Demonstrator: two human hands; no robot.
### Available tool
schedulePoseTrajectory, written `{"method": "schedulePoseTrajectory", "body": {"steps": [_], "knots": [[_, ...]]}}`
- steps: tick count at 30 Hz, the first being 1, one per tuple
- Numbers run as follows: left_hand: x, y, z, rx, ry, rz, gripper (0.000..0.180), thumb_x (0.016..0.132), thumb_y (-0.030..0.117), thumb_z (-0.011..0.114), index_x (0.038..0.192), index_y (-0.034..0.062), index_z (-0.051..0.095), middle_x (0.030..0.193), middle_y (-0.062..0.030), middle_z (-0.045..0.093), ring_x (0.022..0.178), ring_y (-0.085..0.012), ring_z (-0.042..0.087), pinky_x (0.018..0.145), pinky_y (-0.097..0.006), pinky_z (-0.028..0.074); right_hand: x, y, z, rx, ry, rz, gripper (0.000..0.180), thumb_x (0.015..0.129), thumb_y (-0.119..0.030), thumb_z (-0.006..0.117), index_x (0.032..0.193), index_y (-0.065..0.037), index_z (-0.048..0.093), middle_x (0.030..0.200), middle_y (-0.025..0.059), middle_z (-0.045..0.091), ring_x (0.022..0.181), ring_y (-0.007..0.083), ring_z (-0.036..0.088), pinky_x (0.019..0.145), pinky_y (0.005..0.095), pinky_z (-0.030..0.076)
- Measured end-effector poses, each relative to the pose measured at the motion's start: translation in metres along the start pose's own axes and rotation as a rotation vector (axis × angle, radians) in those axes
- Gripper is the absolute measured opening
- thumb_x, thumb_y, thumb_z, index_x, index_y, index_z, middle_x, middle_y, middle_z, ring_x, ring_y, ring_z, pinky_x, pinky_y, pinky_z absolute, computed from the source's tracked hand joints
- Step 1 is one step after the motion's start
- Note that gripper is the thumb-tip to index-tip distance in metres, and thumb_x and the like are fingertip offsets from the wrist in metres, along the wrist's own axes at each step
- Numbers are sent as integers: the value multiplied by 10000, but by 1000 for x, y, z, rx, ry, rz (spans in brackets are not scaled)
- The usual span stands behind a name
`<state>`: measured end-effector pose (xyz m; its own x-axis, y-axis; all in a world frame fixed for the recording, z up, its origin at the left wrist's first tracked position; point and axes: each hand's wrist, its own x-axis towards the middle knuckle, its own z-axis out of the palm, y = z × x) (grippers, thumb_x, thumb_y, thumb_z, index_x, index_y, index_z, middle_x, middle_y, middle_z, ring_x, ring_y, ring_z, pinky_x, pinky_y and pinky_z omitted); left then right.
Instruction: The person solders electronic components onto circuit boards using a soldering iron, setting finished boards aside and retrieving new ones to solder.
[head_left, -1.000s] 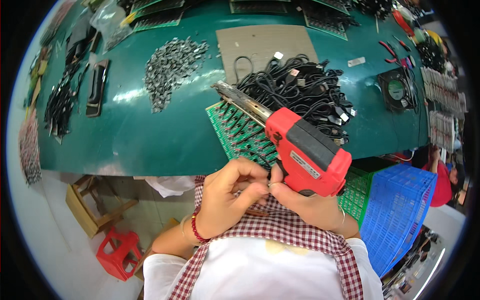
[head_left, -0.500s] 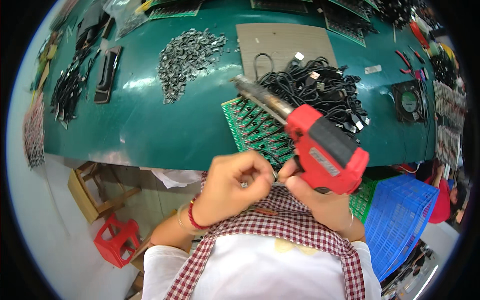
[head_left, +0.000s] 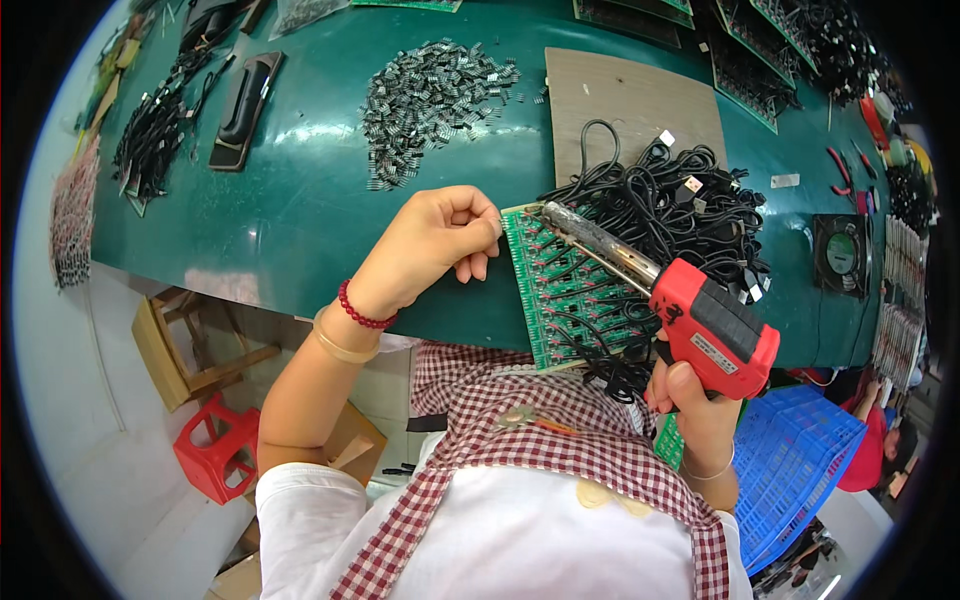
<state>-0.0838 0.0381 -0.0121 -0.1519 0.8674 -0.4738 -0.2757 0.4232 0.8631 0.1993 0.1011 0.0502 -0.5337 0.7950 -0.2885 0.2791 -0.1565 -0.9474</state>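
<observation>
My right hand [head_left: 700,405] is wrapped round the handle of a red and black soldering gun [head_left: 715,330]. Its long metal barrel and tip point up and left over a green circuit board panel [head_left: 535,310], which has rows of small parts and short black cables on it. At the panel's far left corner is my left hand [head_left: 445,240], thumb and fingers pinched together; whatever is between them is too small to make out. Past the panel lies a heap of black cables [head_left: 660,215] with metal USB plugs. A pile of small metal connectors [head_left: 425,105] rests left of it.
A brown board [head_left: 635,95] lies under part of the cable heap. Toward the left are a black holder [head_left: 245,110] and a cable bundle [head_left: 150,155]. On the right sit a small fan [head_left: 840,255] and red-handled pliers [head_left: 840,172]. A blue crate [head_left: 800,450] stands beside me.
My left hand has moved from beside the right hand, near my apron, up and left to the panel's corner. The soldering gun has shifted right and down in the view.
</observation>
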Motion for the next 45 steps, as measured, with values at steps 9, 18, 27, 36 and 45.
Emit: {"method": "schedulePoseTrajectory", "body": {"steps": [9, 18, 27, 36, 45], "knots": [[4, 3, -4, -31, -65, -44, 76, 865, 79, 535, 828, 13, 550, 691, -36, 581, 530, -54, 547, 453, -166, 416, 5, 7, 2, -59, -51, 2, 396, 835, -227, 637, 1060, 65, 492, 557, 52, 482, 431, 110, 440, 415, 245, 377], [5, 3, -5, -52, -80, -49, 71, 859, 76, 535, 827, 14, 550, 679, -32, 577, 521, -50, 537, 444, -164, 401, 6, 8, 4, -148, -51, -6, 301, 840, -156, 598, 1019, 63, 495, 581, 59, 491, 467, 116, 464, 434, 244, 389], [5, 2, -5, -27, -76, -61, 86, 865, 95, 545, 829, 17, 546, 669, -20, 568, 519, -43, 529, 441, -163, 390, 5, 11, 2, -162, -96, -47, 279, 840, -141, 583, 1014, 59, 496, 562, 54, 481, 450, 110, 444, 416, 244, 382], [4, 0, -5, -31, -65, -54, 90, 867, 99, 546, 827, 19, 547, 667, -16, 567, 512, -40, 517, 443, -163, 384, 16, -14, 18, 145, -31, 196, 340, 863, -243, 552, 1029, 46, 483, 527, 61, 454, 391, 106, 396, 382, 240, 360], [5, 1, -4, -16, -58, -57, 76, 860, 89, 540, 828, 20, 548, 665, -16, 564, 511, -38, 511, 442, -164, 381, 16, -12, 16, 330, -51, 232, 232, 856, -191, 540, 924, 29, 512, 541, 58, 485, 424, 103, 447, 410, 252, 410]]}}
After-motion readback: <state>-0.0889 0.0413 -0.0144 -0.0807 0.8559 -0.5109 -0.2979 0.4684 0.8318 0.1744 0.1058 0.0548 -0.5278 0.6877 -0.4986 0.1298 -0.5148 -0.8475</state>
